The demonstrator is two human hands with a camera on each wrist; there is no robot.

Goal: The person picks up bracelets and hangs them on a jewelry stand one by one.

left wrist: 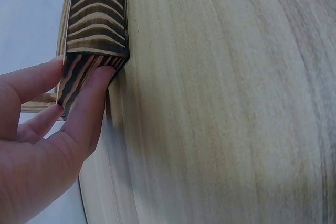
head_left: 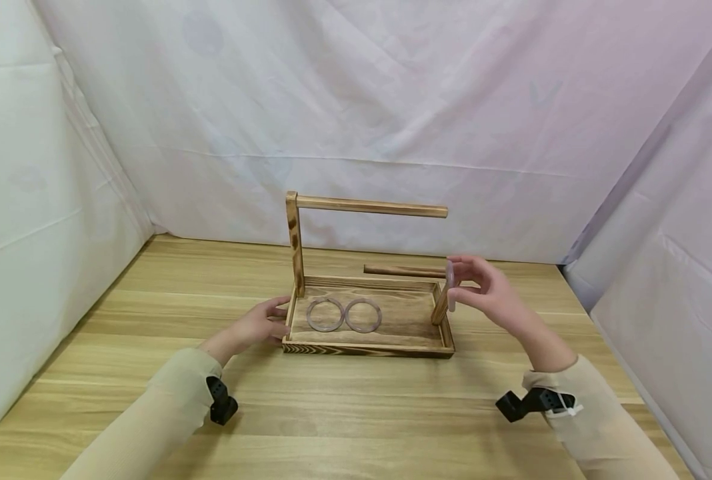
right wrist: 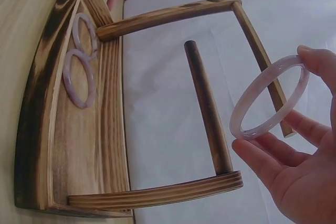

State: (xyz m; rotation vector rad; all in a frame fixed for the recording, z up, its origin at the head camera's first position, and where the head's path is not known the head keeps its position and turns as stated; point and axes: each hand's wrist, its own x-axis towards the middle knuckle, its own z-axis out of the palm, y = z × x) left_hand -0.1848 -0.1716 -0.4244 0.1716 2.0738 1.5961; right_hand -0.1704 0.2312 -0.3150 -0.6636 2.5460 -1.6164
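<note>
- right hand point(head_left: 494, 297) pinches a bangle point(right wrist: 257, 88) beside the short post point(head_left: 442, 307); lower rod point(head_left: 401, 271) points left, away from it;
- left hand point(head_left: 259, 325) grips the tray point(head_left: 368, 351) at its left end

The bangle point(right wrist: 257, 83) looks smooth and glossy, like polished stone; the stand point(head_left: 368, 350) is dark-grained wood, the tabletop point(head_left: 344, 407) pale satiny wood-grain, the backdrop point(head_left: 356, 87) matt creased cloth

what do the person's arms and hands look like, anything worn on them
The left hand and right hand are bare. Both arms have long, pale cream sleeves, the left sleeve and right sleeve ending near the wrists. Each wrist carries a small black camera, left camera and right camera, with a thin white strip beside the right one.
</note>
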